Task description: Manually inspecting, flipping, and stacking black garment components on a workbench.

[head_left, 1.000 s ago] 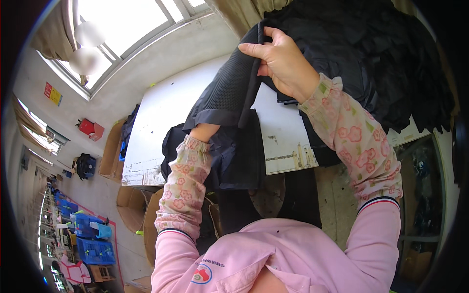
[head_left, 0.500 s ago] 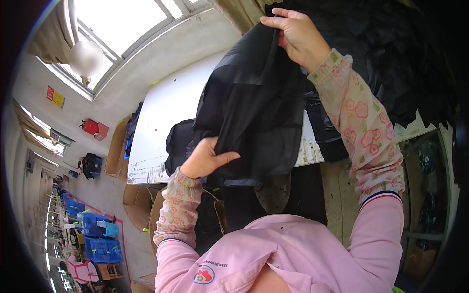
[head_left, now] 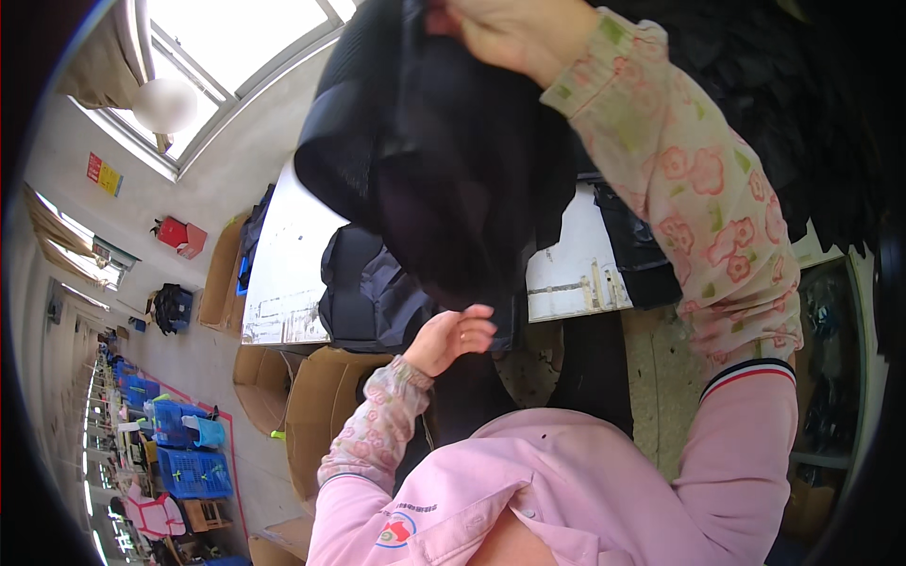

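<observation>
A large black fabric piece [head_left: 444,160], with a ribbed mesh-like part on its left side, hangs raised in front of me. My right hand [head_left: 514,36] grips its upper edge at the top of the view; those fingertips are blurred. Just under the cloth's lower end is my left hand [head_left: 451,340], its fingers loosely stretched and nothing visibly held in them. Whether those fingers touch the cloth's hem I cannot tell. Behind and below it, more folded black fabric pieces [head_left: 363,292] lie at the front edge of the white table [head_left: 283,264].
A big heap of black fabric [head_left: 755,113] covers the right side of the table. Cardboard boxes [head_left: 326,396] stand below the table on the left. Blue crates [head_left: 193,472] line the floor far left, and a window [head_left: 236,47] is at the upper left.
My right hand has lifted the fabric piece up, toward me and leftward. The left hand has let go of its lower part and moved slightly right and down, its fingers now stretched.
</observation>
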Available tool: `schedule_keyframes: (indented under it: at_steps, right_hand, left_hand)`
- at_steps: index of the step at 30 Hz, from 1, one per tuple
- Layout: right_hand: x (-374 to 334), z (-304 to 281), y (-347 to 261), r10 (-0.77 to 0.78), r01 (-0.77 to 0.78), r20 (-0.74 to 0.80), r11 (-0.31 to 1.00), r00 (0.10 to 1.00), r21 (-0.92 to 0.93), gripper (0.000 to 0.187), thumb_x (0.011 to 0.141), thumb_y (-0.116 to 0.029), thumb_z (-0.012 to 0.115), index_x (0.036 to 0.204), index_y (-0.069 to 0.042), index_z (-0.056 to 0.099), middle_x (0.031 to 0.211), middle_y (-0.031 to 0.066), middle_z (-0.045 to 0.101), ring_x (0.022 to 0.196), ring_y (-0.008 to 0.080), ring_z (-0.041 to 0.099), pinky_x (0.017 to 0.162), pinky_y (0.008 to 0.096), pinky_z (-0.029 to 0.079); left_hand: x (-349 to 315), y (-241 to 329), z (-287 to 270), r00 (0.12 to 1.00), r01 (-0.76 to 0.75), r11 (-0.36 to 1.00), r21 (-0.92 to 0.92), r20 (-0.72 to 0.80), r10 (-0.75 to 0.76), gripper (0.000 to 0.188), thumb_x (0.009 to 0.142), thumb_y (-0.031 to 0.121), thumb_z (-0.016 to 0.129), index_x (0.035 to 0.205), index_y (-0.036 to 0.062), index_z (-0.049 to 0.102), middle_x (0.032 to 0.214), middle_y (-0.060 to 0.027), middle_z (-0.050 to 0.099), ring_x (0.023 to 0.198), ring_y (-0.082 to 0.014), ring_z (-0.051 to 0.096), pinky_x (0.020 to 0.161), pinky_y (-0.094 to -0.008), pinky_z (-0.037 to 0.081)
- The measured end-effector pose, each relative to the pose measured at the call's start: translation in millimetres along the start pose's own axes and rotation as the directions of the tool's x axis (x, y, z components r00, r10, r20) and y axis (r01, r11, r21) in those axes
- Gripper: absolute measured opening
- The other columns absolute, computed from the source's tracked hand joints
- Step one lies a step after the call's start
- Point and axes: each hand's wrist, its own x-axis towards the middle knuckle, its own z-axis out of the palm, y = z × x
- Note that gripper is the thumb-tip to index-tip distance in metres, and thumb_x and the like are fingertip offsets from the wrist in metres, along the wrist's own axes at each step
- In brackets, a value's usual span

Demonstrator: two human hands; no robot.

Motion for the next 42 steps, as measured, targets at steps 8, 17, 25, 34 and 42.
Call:
schedule_keyframes:
  at_steps: [8,17,25,34,42]
  right_hand:
    - [6,43,6,-0.168,0.075,0.432,0.972,0.886,0.223,0.023,0.081,0.005,0.06,0.104,0.007,0.058,0.093,0.0117,0.062,0.076,0.0189,0.063,0.065,0.0268,0.052]
    - [-55,-87,51,-0.024,0.126,0.235,0.895,0.972,-0.427,0.046,0.082,-0.001,0.062,0.127,-0.002,0.056,0.126,0.0064,0.059,0.119,0.0157,0.053,0.103,0.0294,0.041]
    - [-190,-104,348,0.127,-0.141,-0.076,0.67,0.989,-0.729,0.042,0.078,0.002,0.062,0.119,-0.003,0.057,0.119,0.0162,0.059,0.111,0.036,0.057,0.096,0.0379,0.046]
    - [-201,-111,344,-0.003,-0.111,-0.146,0.633,0.989,-0.766,0.038,0.08,-0.002,0.064,0.118,-0.004,0.058,0.11,0.0156,0.063,0.101,0.0338,0.061,0.088,0.0383,0.049]
    - [-116,-156,367,0.228,-0.33,-0.267,0.834,0.936,-0.443,0.02,0.08,-0.009,0.069,0.098,0.0,0.071,0.091,0.0098,0.072,0.081,0.0175,0.067,0.079,0.029,0.052]
  left_hand:
    - [99,-2,69,0.959,-0.282,0.939,-0.195,-0.03,0.282,0.052,0.1,0.038,0.043,0.137,0.0017,0.042,0.129,-0.0163,0.054,0.12,-0.0336,0.051,0.104,-0.049,0.04]
    - [-61,165,-102,0.611,-0.54,0.786,0.301,-0.503,0.612,0.06,0.089,0.003,0.062,0.141,0.0108,0.034,0.118,-0.0145,0.06,0.101,-0.0264,0.064,0.085,-0.0403,0.056]
    - [-86,152,-252,0.335,0.613,0.198,0.765,-0.479,0.811,0.067,0.07,0.012,0.081,0.13,0.0119,0.05,0.113,-0.0204,0.061,0.106,-0.0324,0.059,0.092,-0.0428,0.047]
    - [35,27,-5,0.849,-0.037,-0.323,0.946,0.2,0.489,0.078,0.078,0.052,0.071,0.143,0.0187,0.041,0.151,-0.0212,0.027,0.142,-0.0418,0.022,0.108,-0.0651,0.019]
    - [46,-12,-17,0.939,-0.033,-0.415,0.909,0.17,0.298,0.089,0.074,0.067,0.065,0.148,0.0257,0.035,0.156,-0.0202,0.018,0.144,-0.0416,0.015,0.106,-0.0697,0.018]
